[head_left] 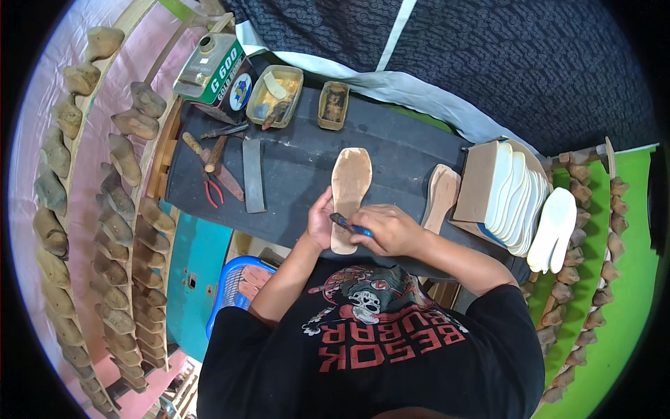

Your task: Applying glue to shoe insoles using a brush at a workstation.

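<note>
A tan shoe sole [351,174] stands out over the near side of the dark table, its wide end pointing away from me. My left hand [321,218] supports it from the left and beneath, with the fingers partly hidden behind it. In my right hand [391,230] is a small blue-handled brush [361,230], its dark end over the sole's narrower middle. Whether that end touches the surface is hard to tell. To the right, more tan soles [441,195] lie in a small stack on the table.
A cardboard box [477,183] of white soles [520,202] stands at the right. Far left are a metal can [211,73], a glue-stained tub [287,78], a smaller tub [333,105], red pliers [212,194], a hammer [215,155] and a grey bar [253,174]. Shoe lasts [115,192] line racks.
</note>
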{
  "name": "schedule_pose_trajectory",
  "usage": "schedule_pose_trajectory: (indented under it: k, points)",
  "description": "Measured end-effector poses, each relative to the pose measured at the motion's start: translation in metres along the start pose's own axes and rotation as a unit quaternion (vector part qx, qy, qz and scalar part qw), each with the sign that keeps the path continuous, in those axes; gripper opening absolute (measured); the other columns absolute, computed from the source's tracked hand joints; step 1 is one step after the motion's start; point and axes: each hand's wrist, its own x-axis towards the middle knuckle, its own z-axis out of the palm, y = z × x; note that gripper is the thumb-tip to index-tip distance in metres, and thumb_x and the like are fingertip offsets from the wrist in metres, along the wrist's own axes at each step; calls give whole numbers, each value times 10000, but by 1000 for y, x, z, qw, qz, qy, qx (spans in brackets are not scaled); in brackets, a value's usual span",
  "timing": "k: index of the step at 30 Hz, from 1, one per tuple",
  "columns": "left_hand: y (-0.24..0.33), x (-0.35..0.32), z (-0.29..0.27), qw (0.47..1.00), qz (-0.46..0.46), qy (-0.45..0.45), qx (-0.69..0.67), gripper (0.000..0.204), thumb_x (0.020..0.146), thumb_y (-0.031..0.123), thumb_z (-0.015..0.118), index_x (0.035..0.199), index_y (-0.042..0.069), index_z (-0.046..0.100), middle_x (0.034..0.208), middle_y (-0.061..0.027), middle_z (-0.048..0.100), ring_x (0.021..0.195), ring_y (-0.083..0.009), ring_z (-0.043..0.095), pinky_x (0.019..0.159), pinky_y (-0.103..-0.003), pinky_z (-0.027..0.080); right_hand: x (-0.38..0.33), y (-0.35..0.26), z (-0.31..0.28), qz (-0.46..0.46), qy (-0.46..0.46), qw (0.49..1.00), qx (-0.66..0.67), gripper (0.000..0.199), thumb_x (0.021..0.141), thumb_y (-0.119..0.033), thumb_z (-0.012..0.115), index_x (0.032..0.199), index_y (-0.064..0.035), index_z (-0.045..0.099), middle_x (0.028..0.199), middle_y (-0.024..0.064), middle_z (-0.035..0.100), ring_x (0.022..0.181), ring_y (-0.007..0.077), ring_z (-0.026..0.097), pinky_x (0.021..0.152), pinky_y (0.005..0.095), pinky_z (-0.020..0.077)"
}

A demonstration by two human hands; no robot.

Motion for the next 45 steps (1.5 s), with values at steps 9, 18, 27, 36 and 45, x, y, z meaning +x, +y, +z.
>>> schedule_pose_trajectory:
  k: [9,18,27,36,45]
  points:
    - [32,-4,-36,996,43,-35,65,630,1055,513,327,1360,25,584,1154,-185,702,980,-350,711,847,-487,607,69,68,-29,130,212,968,-36,266,1004,-155,647,1213,5,614,1048,199,719,967,352,726,846,395,569]
    - [38,-19,-51,996,60,-51,38,605,1047,446,332,1376,-2,572,1148,-226,699,988,-375,706,865,-493,597,112,146,-17,243,189,951,-19,270,1060,-236,569,1221,-20,589,903,224,714,863,375,719,761,431,540]
    - [52,-15,-54,996,67,-30,48,598,1078,505,353,1325,28,615,1080,-175,729,897,-309,731,774,-427,623,107,147,-13,288,160,944,-7,270,1063,-231,557,1226,-17,581,936,224,727,877,368,733,781,436,552]
    - [51,-3,-35,998,41,-12,35,604,1069,543,372,1296,52,641,971,-185,744,799,-324,743,744,-427,634,99,165,-16,269,159,949,41,266,1070,-233,543,1230,-24,583,920,189,732,855,302,740,787,404,557]
    - [42,-11,-35,998,54,20,31,607,1065,557,379,1310,67,641,986,-189,741,814,-326,747,709,-424,637,97,177,-9,259,198,943,66,292,1100,-235,498,1255,-1,579,991,116,735,913,180,728,814,333,586]
